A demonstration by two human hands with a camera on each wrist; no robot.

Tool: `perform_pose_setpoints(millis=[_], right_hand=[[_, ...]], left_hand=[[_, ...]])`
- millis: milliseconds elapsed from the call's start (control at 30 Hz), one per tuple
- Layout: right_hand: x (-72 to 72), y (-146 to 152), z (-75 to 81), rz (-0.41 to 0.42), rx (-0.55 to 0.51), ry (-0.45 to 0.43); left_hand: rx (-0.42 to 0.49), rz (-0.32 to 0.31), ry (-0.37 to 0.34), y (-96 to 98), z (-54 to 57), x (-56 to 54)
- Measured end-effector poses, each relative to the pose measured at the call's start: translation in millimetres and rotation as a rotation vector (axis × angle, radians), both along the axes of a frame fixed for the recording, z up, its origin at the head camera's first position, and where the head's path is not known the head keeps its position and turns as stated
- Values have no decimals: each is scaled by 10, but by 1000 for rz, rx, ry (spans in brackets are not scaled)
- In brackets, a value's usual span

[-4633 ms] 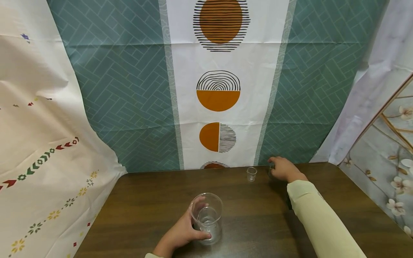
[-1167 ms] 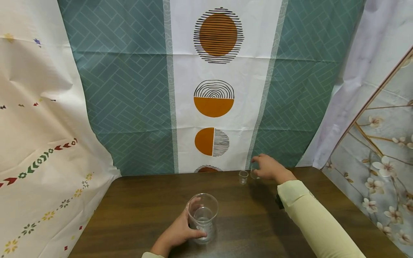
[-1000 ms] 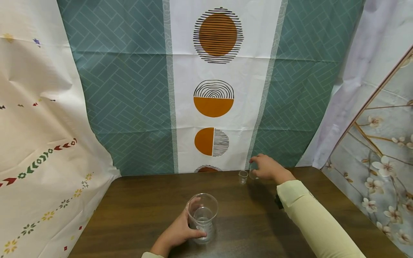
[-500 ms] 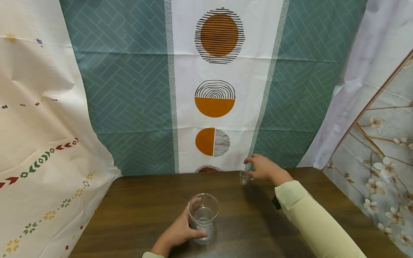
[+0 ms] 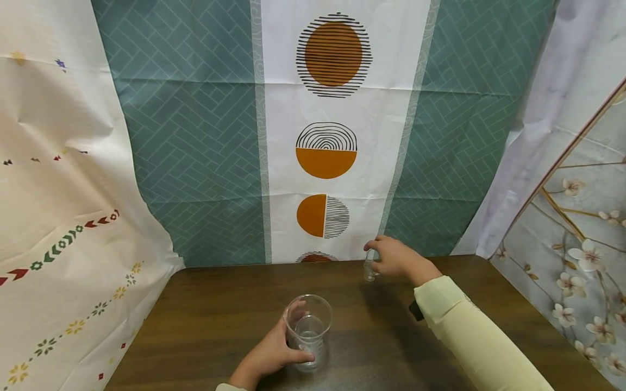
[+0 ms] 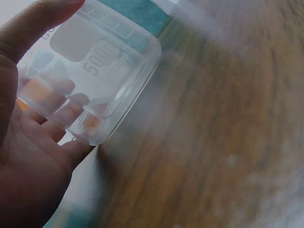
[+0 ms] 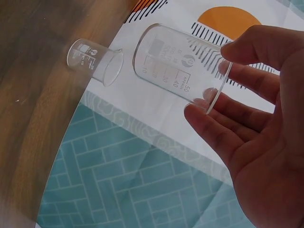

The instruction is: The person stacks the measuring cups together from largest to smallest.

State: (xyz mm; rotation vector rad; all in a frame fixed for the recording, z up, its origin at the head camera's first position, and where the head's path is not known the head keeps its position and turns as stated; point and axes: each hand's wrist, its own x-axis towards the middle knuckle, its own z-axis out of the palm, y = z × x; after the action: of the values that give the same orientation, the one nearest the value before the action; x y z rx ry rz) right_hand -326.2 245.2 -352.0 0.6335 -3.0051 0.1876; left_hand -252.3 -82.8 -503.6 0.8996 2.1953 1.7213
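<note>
My left hand (image 5: 274, 350) grips a large clear glass beaker (image 5: 325, 319) that stands on the table. A smaller clear beaker (image 5: 309, 326) is nested inside it. In the left wrist view a "500" marking shows on the large beaker's wall (image 6: 97, 59). At the back of the table, my right hand (image 5: 398, 259) holds a 50-marked glass beaker (image 7: 173, 66) by its rim, between thumb and fingertips. That beaker is lifted, its base just over the mouth of a smaller beaker (image 7: 92, 61), which stands upright on the table.
The brown wooden table (image 5: 220, 312) ends at a hanging cloth (image 5: 195, 163) in teal and white with orange circles. A cream patterned cloth (image 5: 73, 190) hangs at the left and a floral one (image 5: 567, 271) at the right.
My right hand has taken hold of the 50-marked beaker, lifted it and carried it left, from beside the smallest beaker to over it. My left hand keeps its grip on the large beaker.
</note>
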Motion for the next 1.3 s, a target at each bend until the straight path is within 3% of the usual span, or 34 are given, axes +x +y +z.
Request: perform_pose_setpoints(millis=[567, 1300], right_hand=[[15, -38, 13, 38, 15, 13], [156, -277, 168, 75, 53, 1]], left_hand=[[35, -12, -11, -4, -23, 6], [19, -5, 6, 3, 9, -5]])
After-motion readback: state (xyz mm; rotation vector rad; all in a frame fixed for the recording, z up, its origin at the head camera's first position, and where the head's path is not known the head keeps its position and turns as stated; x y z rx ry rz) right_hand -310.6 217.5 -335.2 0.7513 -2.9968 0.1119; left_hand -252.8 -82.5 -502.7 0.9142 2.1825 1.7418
